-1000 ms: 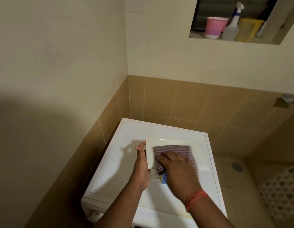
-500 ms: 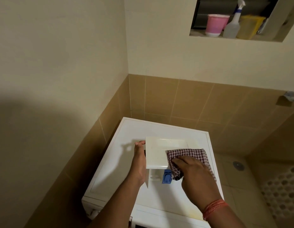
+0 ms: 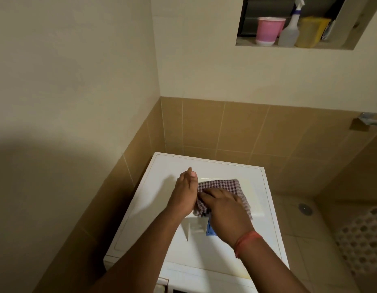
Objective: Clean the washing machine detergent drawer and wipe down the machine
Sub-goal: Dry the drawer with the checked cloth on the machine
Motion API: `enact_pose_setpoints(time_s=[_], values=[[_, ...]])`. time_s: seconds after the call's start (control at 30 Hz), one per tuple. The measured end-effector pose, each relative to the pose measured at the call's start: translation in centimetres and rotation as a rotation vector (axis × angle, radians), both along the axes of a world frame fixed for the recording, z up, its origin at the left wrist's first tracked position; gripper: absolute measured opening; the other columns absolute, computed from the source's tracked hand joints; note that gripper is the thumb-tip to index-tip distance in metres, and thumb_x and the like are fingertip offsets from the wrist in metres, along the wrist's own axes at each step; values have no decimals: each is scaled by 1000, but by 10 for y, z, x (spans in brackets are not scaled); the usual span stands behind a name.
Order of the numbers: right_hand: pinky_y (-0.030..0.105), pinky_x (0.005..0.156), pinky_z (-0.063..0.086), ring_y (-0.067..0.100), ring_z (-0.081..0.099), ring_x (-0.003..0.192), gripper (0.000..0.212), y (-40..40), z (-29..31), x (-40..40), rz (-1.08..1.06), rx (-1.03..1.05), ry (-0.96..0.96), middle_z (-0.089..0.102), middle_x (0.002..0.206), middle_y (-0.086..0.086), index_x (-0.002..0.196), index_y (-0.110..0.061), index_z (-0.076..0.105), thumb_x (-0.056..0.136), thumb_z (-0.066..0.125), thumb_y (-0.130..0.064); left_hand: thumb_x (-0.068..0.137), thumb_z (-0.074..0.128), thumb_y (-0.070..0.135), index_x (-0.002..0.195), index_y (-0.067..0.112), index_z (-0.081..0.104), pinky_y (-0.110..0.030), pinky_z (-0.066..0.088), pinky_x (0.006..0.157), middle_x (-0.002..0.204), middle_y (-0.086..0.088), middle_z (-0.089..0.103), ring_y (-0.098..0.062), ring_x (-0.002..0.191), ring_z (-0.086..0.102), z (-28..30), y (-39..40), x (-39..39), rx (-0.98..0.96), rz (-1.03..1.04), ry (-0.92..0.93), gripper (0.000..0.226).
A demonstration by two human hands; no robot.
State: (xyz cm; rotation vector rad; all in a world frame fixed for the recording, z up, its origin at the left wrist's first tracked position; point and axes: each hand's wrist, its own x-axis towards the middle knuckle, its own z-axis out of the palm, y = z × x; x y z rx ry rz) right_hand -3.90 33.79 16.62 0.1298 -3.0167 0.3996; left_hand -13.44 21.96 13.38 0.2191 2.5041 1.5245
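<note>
Head camera looks down on a white washing machine [image 3: 162, 212] set in a tiled corner. On its top lies the white detergent drawer [image 3: 249, 199], upside down, with a blue insert [image 3: 210, 229] showing at its near end. Left hand [image 3: 184, 195] stands edgewise at the drawer's left side, thumb up, its grip curled round that edge. Right hand [image 3: 223, 210] lies palm down, fingers fairly flat, pressing a checked cloth [image 3: 223, 186] onto the drawer. A red thread band [image 3: 246, 240] circles the right wrist. High in a wall niche stand a pink cup [image 3: 267, 30], spray bottle [image 3: 290, 32] and yellow container [image 3: 311, 31].
</note>
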Motion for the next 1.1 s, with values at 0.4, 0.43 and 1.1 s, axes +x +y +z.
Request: enact_pose_setpoints(time_s=[0.4,0.43,1.1], values=[[45,104,41,24,54,119,41,25,7,-41,-95,72,-131,60,128,-8,130,-38,56,90,52,-37,85,-9,64,156,35,-2,-44,-14,121,165,9,-6,-10,149,-18,0,1,-2,-322,-138,182,77],[45,101,44,25,56,115,41,15,3,-47,-19,17,-124,63,122,-7,127,-37,58,86,54,-40,86,-8,63,156,36,-4,-44,-14,121,165,9,-10,-9,149,-20,0,1,-2,-327,-144,197,74],[36,75,46,23,66,77,26,2,-57,-37,-94,85,-7,69,84,-4,87,-28,69,78,45,-28,100,42,13,86,4,62,-36,50,73,85,-13,63,-26,77,61,-35,32,14,676,510,-799,26]])
